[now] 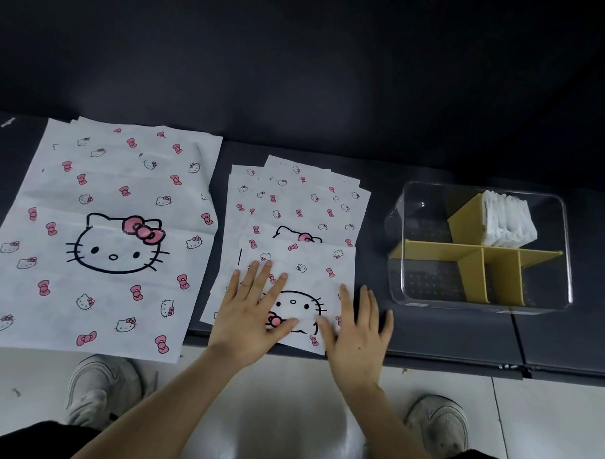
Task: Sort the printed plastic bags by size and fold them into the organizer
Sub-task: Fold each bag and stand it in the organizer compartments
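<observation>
dark bench (427, 336): large pile (105, 239) and small pile (295, 201) wait unfolded, one organizer (480, 306) slot filled, left hand (246, 316) and right hand (355, 334) spread flat on the top bag (313, 264).

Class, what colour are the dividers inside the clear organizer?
Mustard yellow dividers in the clear organizer, best seen in the head view.

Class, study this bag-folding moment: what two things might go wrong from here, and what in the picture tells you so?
1. The top small bag, under the left hand and right hand, reaches the front edge of the bench; it may slip to the floor.
2. The small pile beneath is loosely fanned, so folding might drag other bags askew.
</observation>
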Action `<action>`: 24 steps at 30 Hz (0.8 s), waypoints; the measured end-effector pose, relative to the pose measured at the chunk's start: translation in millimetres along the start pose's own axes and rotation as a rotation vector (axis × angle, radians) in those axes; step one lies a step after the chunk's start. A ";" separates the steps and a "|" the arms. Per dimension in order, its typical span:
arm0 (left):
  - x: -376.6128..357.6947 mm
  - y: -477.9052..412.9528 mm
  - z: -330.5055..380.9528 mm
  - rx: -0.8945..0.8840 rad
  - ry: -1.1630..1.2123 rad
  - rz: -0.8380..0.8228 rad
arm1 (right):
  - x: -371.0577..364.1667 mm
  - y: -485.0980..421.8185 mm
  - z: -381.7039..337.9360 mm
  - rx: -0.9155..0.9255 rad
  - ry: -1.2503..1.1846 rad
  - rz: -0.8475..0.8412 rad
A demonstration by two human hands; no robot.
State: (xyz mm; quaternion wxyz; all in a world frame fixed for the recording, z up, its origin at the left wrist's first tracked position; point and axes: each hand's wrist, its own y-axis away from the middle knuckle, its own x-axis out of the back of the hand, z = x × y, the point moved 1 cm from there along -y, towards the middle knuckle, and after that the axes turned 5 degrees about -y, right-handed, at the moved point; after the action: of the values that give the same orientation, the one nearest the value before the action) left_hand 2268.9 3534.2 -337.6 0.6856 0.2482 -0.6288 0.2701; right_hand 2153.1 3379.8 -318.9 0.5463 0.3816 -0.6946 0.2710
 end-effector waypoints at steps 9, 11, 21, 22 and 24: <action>-1.7 0.5 0.0 -0.006 0.000 0.017 | 26.9 -0.8 6.8 -0.347 -0.369 -0.029; -1.3 -0.2 -0.8 -0.010 -0.005 0.012 | 28.4 -6.2 2.6 -0.491 -0.454 -0.161; 11.5 -8.9 -2.7 -0.108 0.079 0.166 | 54.4 -7.5 -11.7 -0.621 -0.930 -0.290; 16.8 -8.3 0.7 -0.131 0.126 0.229 | 54.7 -4.3 -12.4 -0.675 -1.070 -0.286; 26.0 0.1 15.5 -0.202 0.287 0.308 | 58.6 1.0 -15.9 -0.784 -1.264 -0.275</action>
State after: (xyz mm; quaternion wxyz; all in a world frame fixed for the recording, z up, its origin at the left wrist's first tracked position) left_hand 2259.2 3525.3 -310.4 0.7402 0.0384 -0.5790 0.3397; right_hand 2154.5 3379.2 -258.2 0.1687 0.3251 -0.8674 -0.3369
